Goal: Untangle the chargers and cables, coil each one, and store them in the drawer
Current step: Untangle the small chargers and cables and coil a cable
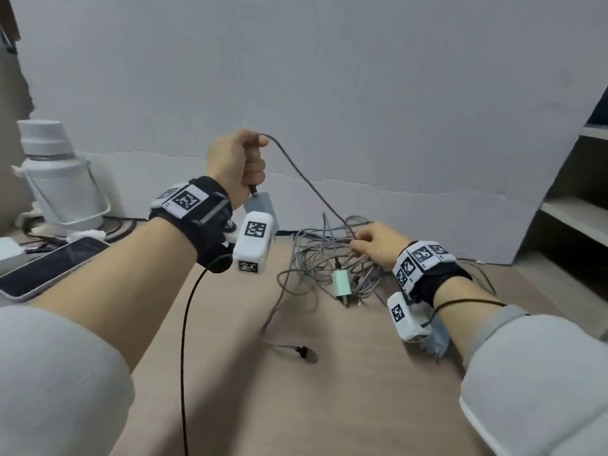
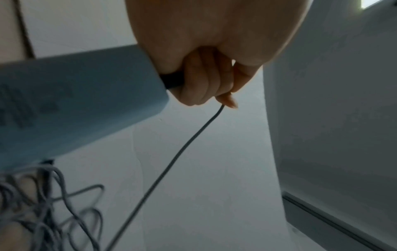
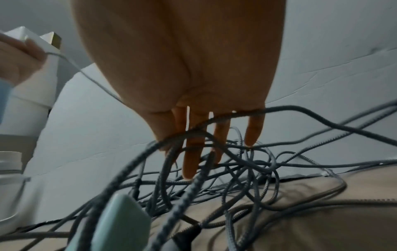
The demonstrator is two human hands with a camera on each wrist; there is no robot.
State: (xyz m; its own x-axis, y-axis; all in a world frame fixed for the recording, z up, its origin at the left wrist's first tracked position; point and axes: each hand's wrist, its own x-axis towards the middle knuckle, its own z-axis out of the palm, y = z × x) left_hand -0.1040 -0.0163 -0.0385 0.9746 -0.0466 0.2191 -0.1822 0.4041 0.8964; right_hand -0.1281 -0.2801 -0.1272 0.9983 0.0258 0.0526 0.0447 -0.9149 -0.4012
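Tabletop cable tangle (image 1: 332, 258) under right hand (image 1: 375, 245)

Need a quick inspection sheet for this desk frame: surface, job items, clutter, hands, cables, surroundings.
Surface: tan wooden desk, bare toward the near edge.
Job's things: grey cable tangle; mint charger lying in it; blue-grey charger hanging below the left hand; drawer not seen.
Clutter: phone and white jug at far left.
Grips: left hand raised, fist closed round one cable; right hand on the tangle, fingers straight, poked among the strands.
Cables: the held cable runs down into the tangle; one loose plug end lies nearer.
Surroundings: grey wall, shelves at right.
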